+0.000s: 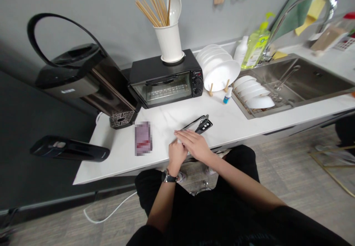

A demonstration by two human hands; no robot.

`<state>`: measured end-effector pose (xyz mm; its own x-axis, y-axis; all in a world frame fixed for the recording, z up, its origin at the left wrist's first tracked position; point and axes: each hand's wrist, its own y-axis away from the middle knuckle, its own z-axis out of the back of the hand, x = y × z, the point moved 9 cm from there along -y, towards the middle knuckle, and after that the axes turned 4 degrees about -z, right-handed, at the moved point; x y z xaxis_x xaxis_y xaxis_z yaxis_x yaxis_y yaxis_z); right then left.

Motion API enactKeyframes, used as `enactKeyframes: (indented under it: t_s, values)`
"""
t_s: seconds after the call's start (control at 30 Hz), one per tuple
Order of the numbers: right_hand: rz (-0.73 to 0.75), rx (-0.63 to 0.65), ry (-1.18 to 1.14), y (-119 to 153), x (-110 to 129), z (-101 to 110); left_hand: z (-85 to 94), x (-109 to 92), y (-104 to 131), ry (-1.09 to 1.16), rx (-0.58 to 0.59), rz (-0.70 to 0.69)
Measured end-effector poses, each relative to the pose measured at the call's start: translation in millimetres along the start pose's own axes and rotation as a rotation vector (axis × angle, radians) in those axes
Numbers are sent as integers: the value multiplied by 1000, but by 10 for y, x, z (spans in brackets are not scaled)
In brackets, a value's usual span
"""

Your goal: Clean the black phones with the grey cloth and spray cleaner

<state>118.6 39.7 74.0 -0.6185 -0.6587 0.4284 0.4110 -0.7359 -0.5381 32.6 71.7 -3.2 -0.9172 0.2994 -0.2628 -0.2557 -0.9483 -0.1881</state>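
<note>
At the front edge of the white counter [161,127], my two hands touch. My left hand [177,153], with a watch [168,177] on its wrist, is closed; a small pale bit shows at its top, too hidden to name. My right hand [195,144] lies across it with fingers stretched out. Just behind the fingers is a dark flat object [204,126] with a metal loop and pale round spots. To the left lies a blurred-out purple rectangular item [143,138], touched by neither hand.
A black toaster oven [166,83] carries a white utensil cup [169,41]. A tall dark dispenser [91,79] and a black bottle [72,149] stand left. Rightward are white plates [217,67], a small bottle [227,95], bowls [253,92] and a sink [302,78].
</note>
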Motion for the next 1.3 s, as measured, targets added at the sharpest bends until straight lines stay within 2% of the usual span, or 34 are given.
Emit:
enactKeyframes:
  t_s: [0.07,0.23,0.4,0.47,0.5,0.57,0.67,0.73,0.77,0.83,0.9,1.0,1.07,1.1,1.17,1.3]
  values:
    - [-35,-19,28,-47,-152,59,17,-31,-10,-36,1,-6]
    - [-42,39,142,-79,-521,104,95,-86,-14,-5,-41,-25]
    - [-282,-170,243,-12,-1147,491,166,-135,4,92,-104,-76]
    - [-345,-226,270,8,-1223,577,173,-133,4,96,-114,-72]
    - [-347,-235,274,7,-1179,571,172,-130,2,97,-115,-68]
    - [-292,-215,249,-19,-942,451,156,-125,-6,93,-106,-66]
    - [-162,-103,171,-82,-446,108,95,-119,-15,52,-50,-73]
    - [-114,-40,147,-115,-249,-60,54,-103,-13,15,-8,-67]
    - [-102,-27,151,-126,-227,-91,48,-92,-10,5,0,-59]
    - [-97,-37,184,-134,-341,-40,64,-76,-4,6,-13,-44]
    - [-144,-76,233,-120,-638,127,99,-83,-1,28,-43,-46]
    - [-291,-166,285,-53,-1146,457,142,-114,-8,53,-74,-59]
    - [-348,-216,304,-7,-1286,591,151,-119,-18,49,-80,-51]
    - [-352,-230,307,3,-1267,603,147,-119,-23,48,-78,-47]
    - [-302,-215,286,-18,-1060,499,127,-112,-29,53,-68,-46]
    - [-137,-81,159,-136,-395,34,31,-67,-30,3,13,-51]
